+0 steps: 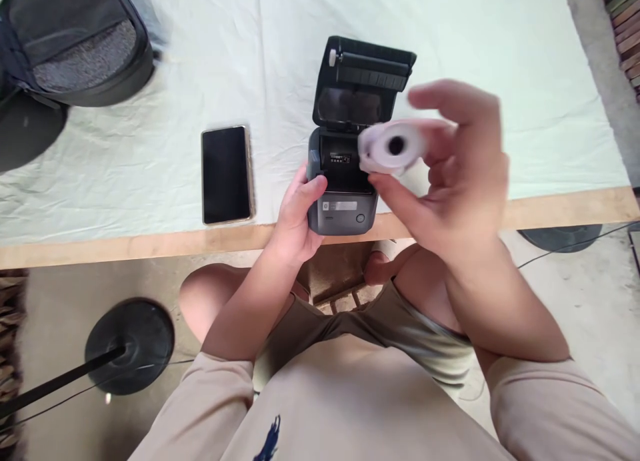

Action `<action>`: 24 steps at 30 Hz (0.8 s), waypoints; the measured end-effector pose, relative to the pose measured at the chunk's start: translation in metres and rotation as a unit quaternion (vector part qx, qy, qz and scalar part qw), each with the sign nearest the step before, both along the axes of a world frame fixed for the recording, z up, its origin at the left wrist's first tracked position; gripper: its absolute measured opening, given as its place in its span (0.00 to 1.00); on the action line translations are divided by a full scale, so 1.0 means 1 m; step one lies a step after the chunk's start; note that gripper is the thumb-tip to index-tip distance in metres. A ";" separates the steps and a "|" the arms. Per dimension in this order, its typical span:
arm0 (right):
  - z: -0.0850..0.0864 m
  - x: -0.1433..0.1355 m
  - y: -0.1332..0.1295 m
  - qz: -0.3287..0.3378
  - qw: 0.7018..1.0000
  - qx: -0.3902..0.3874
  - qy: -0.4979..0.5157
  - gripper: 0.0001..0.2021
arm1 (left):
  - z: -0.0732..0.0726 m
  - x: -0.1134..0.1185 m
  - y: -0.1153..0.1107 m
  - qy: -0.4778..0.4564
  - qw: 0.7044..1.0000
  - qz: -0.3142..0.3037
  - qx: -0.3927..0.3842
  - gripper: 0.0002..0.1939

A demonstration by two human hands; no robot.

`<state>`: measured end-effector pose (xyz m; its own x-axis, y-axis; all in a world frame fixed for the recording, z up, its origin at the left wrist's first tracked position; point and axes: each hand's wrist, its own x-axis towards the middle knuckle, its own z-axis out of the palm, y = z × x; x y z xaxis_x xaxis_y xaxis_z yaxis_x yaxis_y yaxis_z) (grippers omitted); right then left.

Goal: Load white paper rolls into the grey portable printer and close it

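Note:
A dark grey label printer (343, 214) stands near the table's front edge with its lid (363, 81) swung up, baring the roller and the black paper bay. My left hand (299, 214) grips the printer's left side, thumb on the upper edge of the body. Between the thumb and fingers of my right hand (455, 174) is a white paper roll (397, 148) with a dark core hole facing me. The roll hangs at the right of the open bay and covers part of it. Motion blurs the right fingers slightly.
A phone (226, 174) lies screen up to the left of the printer. At the upper left is an open black bag (80, 41). A pale cloth (475, 34) covers the table, with its wooden edge (150, 244) showing. A round black stand base (130, 346) is on the floor.

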<state>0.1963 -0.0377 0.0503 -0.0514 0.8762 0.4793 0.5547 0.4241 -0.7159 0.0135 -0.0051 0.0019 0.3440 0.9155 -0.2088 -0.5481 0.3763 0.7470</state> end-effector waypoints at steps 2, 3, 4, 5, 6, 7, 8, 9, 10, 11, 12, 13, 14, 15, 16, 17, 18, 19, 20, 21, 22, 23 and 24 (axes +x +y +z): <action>0.007 -0.005 0.002 -0.038 0.997 0.006 -0.068 0.20 | 0.000 0.001 -0.001 -0.009 1.000 0.000 0.018 0.20; 0.007 -0.006 0.004 -0.062 0.993 0.016 -0.102 0.16 | 0.000 0.002 -0.001 -0.011 1.000 0.002 0.023 0.20; 0.005 -0.005 0.007 -0.073 0.987 0.016 -0.143 0.12 | 0.000 0.002 -0.002 -0.009 1.000 0.003 0.026 0.20; 0.002 -0.004 0.010 -0.077 0.981 0.016 -0.179 0.09 | -0.001 0.002 -0.002 -0.006 1.000 0.002 0.028 0.20; -0.001 -0.002 0.012 -0.073 0.976 0.014 -0.207 0.07 | -0.001 0.001 -0.002 -0.002 1.000 -0.003 0.030 0.20; -0.004 0.000 0.014 -0.063 0.972 0.018 -0.224 0.06 | -0.002 0.001 -0.003 0.001 0.999 -0.008 0.033 0.20; -0.006 0.001 0.016 -0.053 0.971 0.024 -0.233 0.05 | -0.002 0.001 -0.003 0.002 0.999 -0.011 0.037 0.20; -0.007 0.002 0.016 -0.045 0.970 0.034 -0.237 0.05 | -0.002 0.001 -0.003 0.002 0.999 -0.012 0.040 0.20; -0.007 0.002 0.016 -0.044 0.969 0.046 -0.240 0.05 | -0.002 0.001 -0.002 0.002 0.999 -0.011 0.039 0.19; -0.006 0.001 0.014 -0.048 0.967 0.063 -0.242 0.06 | -0.001 0.001 -0.002 0.002 0.999 -0.010 0.033 0.19; -0.005 0.000 0.013 -0.056 0.965 0.085 -0.242 0.08 | -0.001 0.002 -0.001 0.001 1.000 -0.009 0.023 0.19; -0.005 -0.002 0.010 -0.062 0.963 0.104 -0.240 0.09 | 0.000 0.002 0.000 -0.001 1.000 -0.007 0.011 0.19; -0.004 -0.004 0.008 -0.063 0.963 0.120 -0.235 0.09 | 0.002 0.002 0.000 -0.004 1.000 -0.007 -0.001 0.18; -0.004 -0.007 0.006 -0.056 0.963 0.131 -0.228 0.09 | 0.002 0.002 0.001 -0.007 1.000 -0.006 -0.011 0.18; -0.005 -0.009 0.003 -0.040 0.965 0.139 -0.221 0.09 | 0.003 0.001 0.002 -0.011 1.000 -0.003 -0.017 0.17; -0.006 -0.011 0.001 -0.020 0.966 0.143 -0.214 0.08 | 0.003 0.001 0.002 -0.014 1.000 0.000 -0.020 0.16; -0.008 -0.012 0.000 0.001 0.967 0.143 -0.209 0.07 | 0.003 0.000 0.003 -0.015 1.000 0.004 -0.020 0.15; -0.010 -0.013 -0.001 0.020 0.968 0.144 -0.204 0.06 | 0.002 -0.001 0.003 -0.018 1.000 0.009 -0.016 0.14; -0.012 -0.013 -0.002 0.036 0.969 0.144 -0.196 0.06 | 0.001 -0.002 0.003 -0.018 1.000 0.011 -0.013 0.14; -0.012 -0.012 -0.001 0.051 0.972 0.141 -0.182 0.06 | 0.000 -0.003 0.003 -0.016 1.000 0.012 -0.008 0.15; -0.012 -0.011 0.000 0.063 0.976 0.142 -0.155 0.06 | -0.001 -0.003 0.002 -0.012 1.000 0.010 -0.003 0.17; -0.011 -0.010 0.003 0.065 0.980 0.150 -0.116 0.06 | -0.002 -0.004 0.002 -0.003 1.000 0.005 0.002 0.20; -0.010 -0.009 0.006 0.052 0.984 0.158 -0.071 0.04 | -0.003 -0.004 0.002 0.005 1.000 0.001 0.007 0.21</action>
<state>0.1877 -0.0317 0.0406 -0.2187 0.6711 0.7083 0.5820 0.6724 -0.4574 0.0091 -0.0032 -0.0007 0.3407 0.9187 -0.1997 -0.5405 0.3652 0.7579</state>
